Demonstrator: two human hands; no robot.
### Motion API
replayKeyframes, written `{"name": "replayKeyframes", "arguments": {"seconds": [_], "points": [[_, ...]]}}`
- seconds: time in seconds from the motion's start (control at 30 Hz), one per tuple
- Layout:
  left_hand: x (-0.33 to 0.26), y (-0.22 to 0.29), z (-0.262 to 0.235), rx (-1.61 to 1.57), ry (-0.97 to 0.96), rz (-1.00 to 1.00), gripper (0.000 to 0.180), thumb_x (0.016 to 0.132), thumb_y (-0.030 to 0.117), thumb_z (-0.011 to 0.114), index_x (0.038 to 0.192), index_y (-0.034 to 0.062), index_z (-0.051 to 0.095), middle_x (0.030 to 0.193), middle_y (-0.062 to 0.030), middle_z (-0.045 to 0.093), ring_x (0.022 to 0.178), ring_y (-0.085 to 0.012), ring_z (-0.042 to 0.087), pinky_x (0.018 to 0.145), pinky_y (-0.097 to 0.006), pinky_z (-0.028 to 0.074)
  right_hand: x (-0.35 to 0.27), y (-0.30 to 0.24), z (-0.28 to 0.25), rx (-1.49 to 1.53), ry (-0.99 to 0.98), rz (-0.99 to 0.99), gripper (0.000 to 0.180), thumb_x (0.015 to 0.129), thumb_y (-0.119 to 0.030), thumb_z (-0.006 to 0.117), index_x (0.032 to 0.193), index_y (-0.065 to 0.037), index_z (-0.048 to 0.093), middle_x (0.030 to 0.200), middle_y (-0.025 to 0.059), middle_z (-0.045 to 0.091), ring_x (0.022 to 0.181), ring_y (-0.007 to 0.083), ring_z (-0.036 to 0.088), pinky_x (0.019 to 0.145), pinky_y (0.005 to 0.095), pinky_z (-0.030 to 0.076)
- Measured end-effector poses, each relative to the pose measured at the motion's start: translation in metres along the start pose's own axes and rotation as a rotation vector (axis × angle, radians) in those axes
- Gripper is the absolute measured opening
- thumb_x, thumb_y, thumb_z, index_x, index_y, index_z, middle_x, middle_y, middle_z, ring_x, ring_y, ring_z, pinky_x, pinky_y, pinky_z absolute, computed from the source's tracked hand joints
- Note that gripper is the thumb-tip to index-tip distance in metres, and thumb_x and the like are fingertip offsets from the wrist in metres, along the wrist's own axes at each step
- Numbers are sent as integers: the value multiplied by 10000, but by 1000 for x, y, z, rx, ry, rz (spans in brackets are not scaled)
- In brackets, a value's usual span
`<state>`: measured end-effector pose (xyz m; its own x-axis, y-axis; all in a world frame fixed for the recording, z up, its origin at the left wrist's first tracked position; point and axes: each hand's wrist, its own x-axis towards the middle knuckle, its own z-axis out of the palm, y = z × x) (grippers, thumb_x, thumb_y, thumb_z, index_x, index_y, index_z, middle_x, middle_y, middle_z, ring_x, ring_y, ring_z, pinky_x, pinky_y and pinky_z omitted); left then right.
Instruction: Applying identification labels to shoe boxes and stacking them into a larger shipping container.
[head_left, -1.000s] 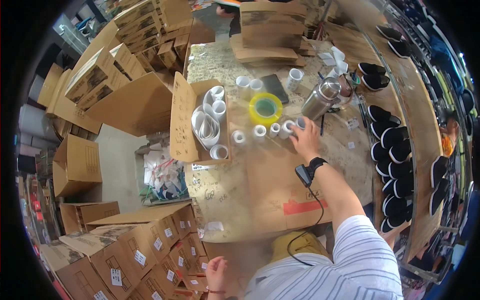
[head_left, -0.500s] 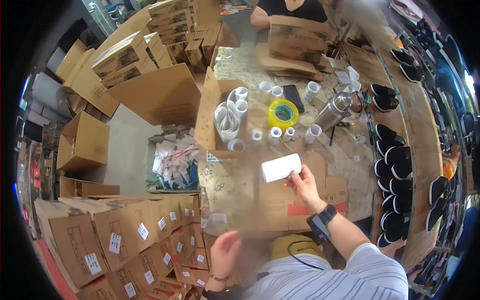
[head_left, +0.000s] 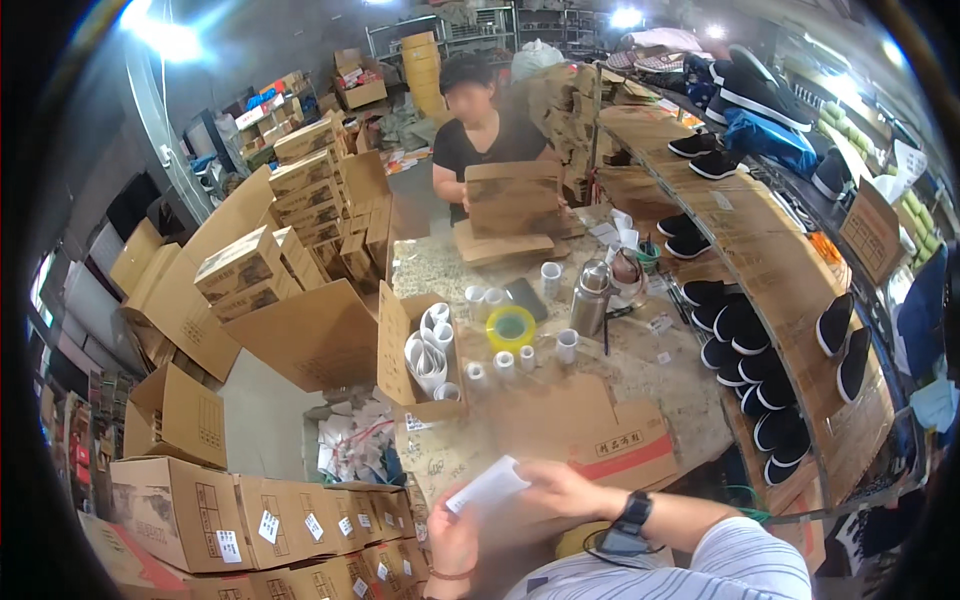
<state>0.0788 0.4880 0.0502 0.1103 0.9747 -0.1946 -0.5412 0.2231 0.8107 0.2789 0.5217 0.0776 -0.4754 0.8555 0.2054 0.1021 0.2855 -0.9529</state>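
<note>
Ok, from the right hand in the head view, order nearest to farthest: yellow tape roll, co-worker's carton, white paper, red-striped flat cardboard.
1. White paper, in the right hand.
2. Flat cardboard, just beyond it.
3. Yellow tape roll, farther up the table.
4. Co-worker's carton, far end.

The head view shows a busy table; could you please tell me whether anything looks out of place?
Mainly the scrap paper, left of the table: it lies in a loose, tangled heap, which looks untidy beside the stacked cartons. On the table, nothing looks plainly spilled or damaged.
</note>
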Motion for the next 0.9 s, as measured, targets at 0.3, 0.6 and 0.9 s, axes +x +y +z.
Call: {"name": "replayKeyframes", "arguments": {"seconds": [0.3,0.6,0.9], "points": [[6,36,10,361,198,263,271,829,39,542,1085,-39,492,986,-81,554,873,-128,529,773,-250,436,-61,-216,-126,-4,847,-1415,61,814,-99,477,772,-86,519,702,20,485,711,133,480,737,267,378],[-5,38,9,734,115,377,267,812,108,613,1019,-24,509,932,-54,561,850,-116,522,765,-249,429,14,-71,-34,-339,211,-482,449,700,-204,682,1092,-41,536,1008,163,531,957,314,516,838,391,411],[-28,13,-22,548,202,164,391,736,49,671,1068,-11,473,926,-79,566,821,-121,542,729,-243,455,22,-18,32,-4,-124,127,389,797,-244,605,1115,-43,505,1041,164,543,981,303,526,839,369,418]]}}
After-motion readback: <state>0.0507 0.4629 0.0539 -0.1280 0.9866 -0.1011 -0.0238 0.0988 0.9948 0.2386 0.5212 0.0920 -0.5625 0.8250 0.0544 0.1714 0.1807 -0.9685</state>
